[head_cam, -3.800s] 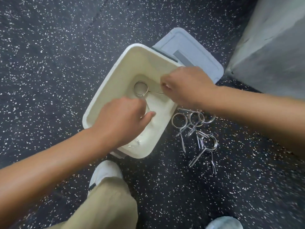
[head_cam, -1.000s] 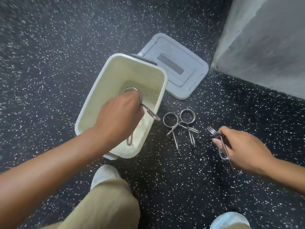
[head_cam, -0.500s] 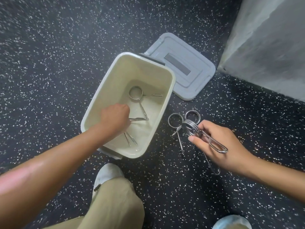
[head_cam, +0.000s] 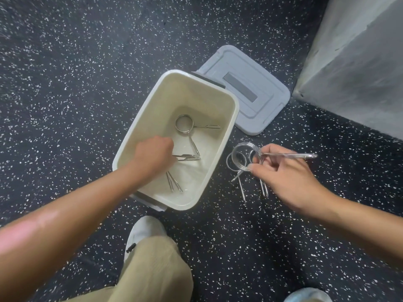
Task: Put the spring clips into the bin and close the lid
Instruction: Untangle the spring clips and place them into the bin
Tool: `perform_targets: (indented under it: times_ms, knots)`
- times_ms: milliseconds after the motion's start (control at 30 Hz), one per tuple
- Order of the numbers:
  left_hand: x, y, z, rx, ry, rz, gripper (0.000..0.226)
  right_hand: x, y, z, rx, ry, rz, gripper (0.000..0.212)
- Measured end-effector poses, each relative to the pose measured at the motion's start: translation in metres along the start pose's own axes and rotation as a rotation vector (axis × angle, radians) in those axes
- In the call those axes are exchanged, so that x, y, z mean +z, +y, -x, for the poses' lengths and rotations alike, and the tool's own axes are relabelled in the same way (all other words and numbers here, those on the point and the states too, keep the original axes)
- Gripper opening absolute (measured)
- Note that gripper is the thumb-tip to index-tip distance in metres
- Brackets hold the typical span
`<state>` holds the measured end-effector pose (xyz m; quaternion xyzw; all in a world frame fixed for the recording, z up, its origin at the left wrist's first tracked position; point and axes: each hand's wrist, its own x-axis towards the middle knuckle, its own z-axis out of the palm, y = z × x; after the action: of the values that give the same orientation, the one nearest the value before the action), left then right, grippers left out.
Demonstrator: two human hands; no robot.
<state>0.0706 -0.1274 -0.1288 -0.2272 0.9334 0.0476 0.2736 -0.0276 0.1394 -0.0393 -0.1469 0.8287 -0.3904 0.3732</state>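
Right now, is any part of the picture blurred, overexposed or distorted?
Head view: the held spring clip in the right hand is smeared by motion; the left forearm has a pinkish overexposed patch; the bin and lid are sharp; the wide-angle lens bends the wall edge at the right.

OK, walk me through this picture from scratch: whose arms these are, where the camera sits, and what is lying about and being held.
There is no machine here: the arms belong to a person, filmed by a camera worn on their head, looking down at a dark speckled floor. The left hand reaches inside an open cream bin, where spring clips already lie; whether it grips one is hidden. The right hand holds a spring clip up beside the bin. More loose clips lie on the floor under that hand. The grey lid lies flat behind the bin, not yet on.
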Motion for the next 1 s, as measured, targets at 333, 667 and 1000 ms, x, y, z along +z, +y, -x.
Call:
perform_targets:
  times_ms: [333, 667, 1000]
  knots:
    - [-0.024, -0.008, 0.044, 0.067, 0.171, 0.082, 0.049, 0.029, -0.052, -0.037, 0.175, -0.056, -0.563, 0.020]
    - [-0.057, -0.022, 0.060, 0.012, 0.242, 0.208, 0.052, 0.065, -0.090, -0.093, 0.205, 0.092, -0.245, 0.015]
    - [-0.066, -0.034, 0.065, 0.015, 0.244, 0.239, 0.052, 0.131, -0.064, -0.178, 0.475, 0.116, -0.566, 0.019]
